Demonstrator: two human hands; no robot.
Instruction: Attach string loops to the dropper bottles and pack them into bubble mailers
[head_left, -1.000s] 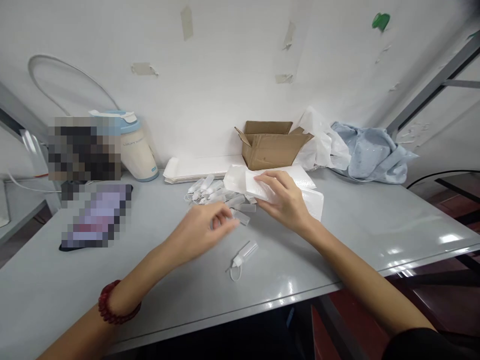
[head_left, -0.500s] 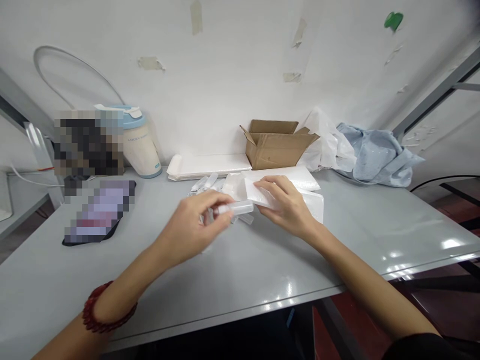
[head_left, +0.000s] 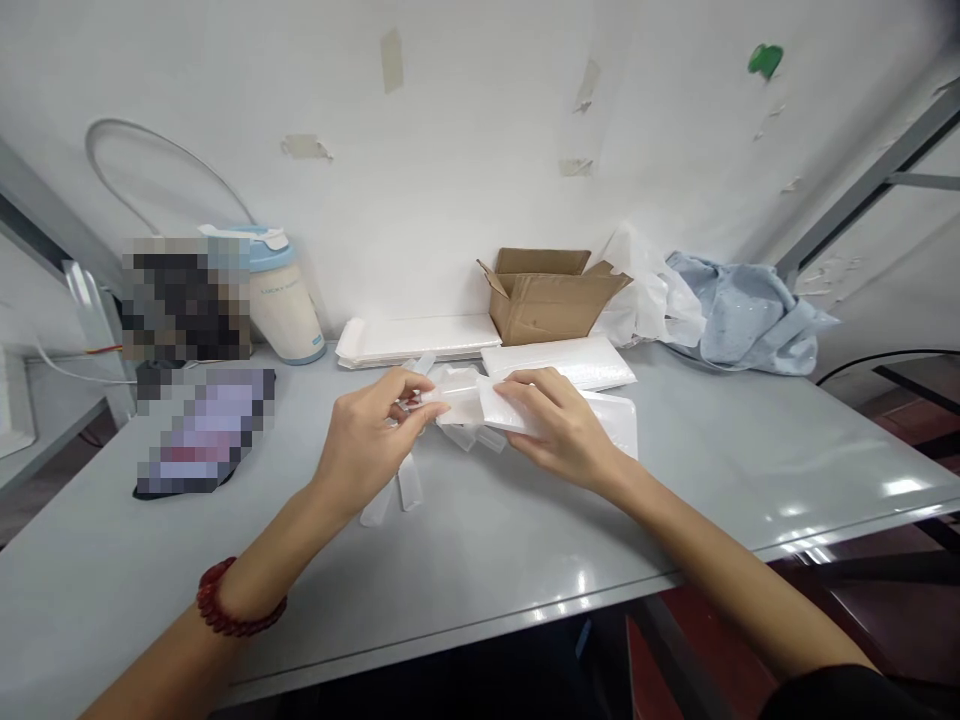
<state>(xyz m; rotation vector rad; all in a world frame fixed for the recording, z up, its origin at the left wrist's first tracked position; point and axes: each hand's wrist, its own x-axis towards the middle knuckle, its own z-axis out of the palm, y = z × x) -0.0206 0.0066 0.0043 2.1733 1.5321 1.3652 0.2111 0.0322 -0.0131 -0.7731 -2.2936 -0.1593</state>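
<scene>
Left hand (head_left: 371, 435) pinches small clear plastic bottle (head_left: 450, 404), lying horizontal; right hand (head_left: 559, 425) grips translucent white pouch (head_left: 501, 410), bottle end at its mouth.

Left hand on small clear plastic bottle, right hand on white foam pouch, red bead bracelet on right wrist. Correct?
No: head view shows the red bead bracelet on the left wrist. Left hand on the small clear plastic bottle and right hand on the white foam pouch stand.
</scene>
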